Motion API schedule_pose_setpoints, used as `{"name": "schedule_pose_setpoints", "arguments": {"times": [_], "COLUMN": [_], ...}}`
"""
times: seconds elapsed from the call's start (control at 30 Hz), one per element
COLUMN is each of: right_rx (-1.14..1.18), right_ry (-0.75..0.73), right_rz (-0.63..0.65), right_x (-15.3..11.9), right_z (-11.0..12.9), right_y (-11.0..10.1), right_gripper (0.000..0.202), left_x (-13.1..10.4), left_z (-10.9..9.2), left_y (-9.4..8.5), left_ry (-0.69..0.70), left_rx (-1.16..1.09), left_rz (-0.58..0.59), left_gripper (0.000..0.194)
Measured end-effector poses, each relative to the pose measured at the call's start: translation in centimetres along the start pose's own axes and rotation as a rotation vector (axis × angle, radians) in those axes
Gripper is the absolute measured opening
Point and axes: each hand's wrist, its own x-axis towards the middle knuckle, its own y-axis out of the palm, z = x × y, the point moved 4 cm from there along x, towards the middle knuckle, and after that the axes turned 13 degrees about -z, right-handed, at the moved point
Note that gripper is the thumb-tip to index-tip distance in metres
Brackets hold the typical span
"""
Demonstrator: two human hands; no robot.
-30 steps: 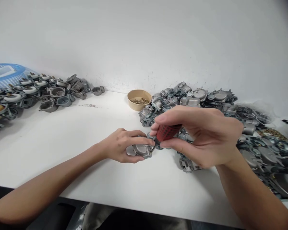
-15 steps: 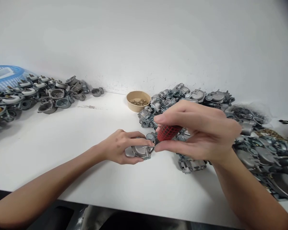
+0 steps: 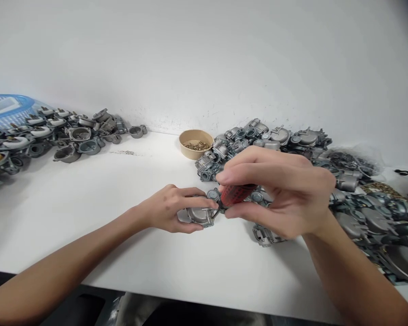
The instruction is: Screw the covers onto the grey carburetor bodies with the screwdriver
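My left hand is closed round a grey metal carburetor on the white table, its fingers along the top and its thumb at the near side. Pinched between the thumb and fingers of my right hand is a red and black screwdriver handle. The tool slants down to the left, and its short shank meets the right edge of the carburetor. What the tip touches is too small to make out.
Behind my hands stands a tan bowl of small brass parts. Metal carburetors are heaped at the back right and right. At the left lie open metal bowls, white-ringed parts and a blue basket.
My right hand has shifted slightly left and turned with the screwdriver handle, whose shank now shows more. My left hand and the carburetor have stayed in place.
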Motion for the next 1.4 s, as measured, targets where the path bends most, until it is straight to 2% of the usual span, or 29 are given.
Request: {"name": "schedule_pose_setpoints", "arguments": {"times": [0.13, 0.27, 0.4, 0.7, 0.8, 0.93, 1.03, 1.13, 1.2, 1.27, 1.4], "right_rx": [0.098, -0.014, -0.046, -0.096, -0.064, -0.025, -0.058, -0.047, -0.038, -0.045, -0.049], "right_ry": [0.100, 0.049, 0.009, 0.022, 0.035, 0.039, 0.028, 0.019, 0.034, 0.062, 0.083], "right_rz": [0.003, -0.055, -0.026, -0.021, -0.038, -0.072, -0.161, -0.292, -0.337, -0.321, -0.204], "right_x": [-0.5, -0.5, -0.3, -0.2, -0.3, -0.1, 0.1, 0.3, 0.3, 0.2, -0.2], "right_z": [-0.2, -0.4, -0.2, 0.0, -0.2, -0.2, 0.3, 1.0, 1.3, 1.4, 0.9], "right_y": [-0.2, -0.5, -0.2, -0.1, -0.3, -1.1, -1.7, -1.9, -1.7, -1.3, -0.4], "right_gripper": [0.042, 0.049, 0.043, 0.044, 0.046, 0.053, 0.057, 0.058, 0.059, 0.061, 0.060], "left_x": [-0.1, -0.3, -0.2, -0.3, -0.3, -0.1, 0.0, 0.0, -0.1, -0.2, -0.3], "left_z": [0.0, 0.1, 0.0, 0.0, 0.1, 0.1, 0.1, 0.2, 0.3, 0.4, 0.5], "left_y": [0.0, 0.1, 0.0, 0.0, -0.2, -0.7, -1.1, -1.2, -1.1, -1.0, -0.9], "left_ry": [0.007, -0.014, 0.001, 0.016, 0.023, 0.024, 0.017, 0.017, 0.019, 0.025, 0.027], "left_rx": [0.013, 0.018, -0.005, 0.041, 0.129, 0.185, 0.152, 0.160, 0.196, 0.225, 0.248], "left_rz": [-0.002, 0.028, -0.002, -0.007, 0.011, 0.008, -0.018, -0.024, -0.011, 0.009, 0.031], "left_gripper": [0.045, 0.042, 0.039, 0.041, 0.048, 0.069, 0.080, 0.081, 0.081, 0.083, 0.090]}}
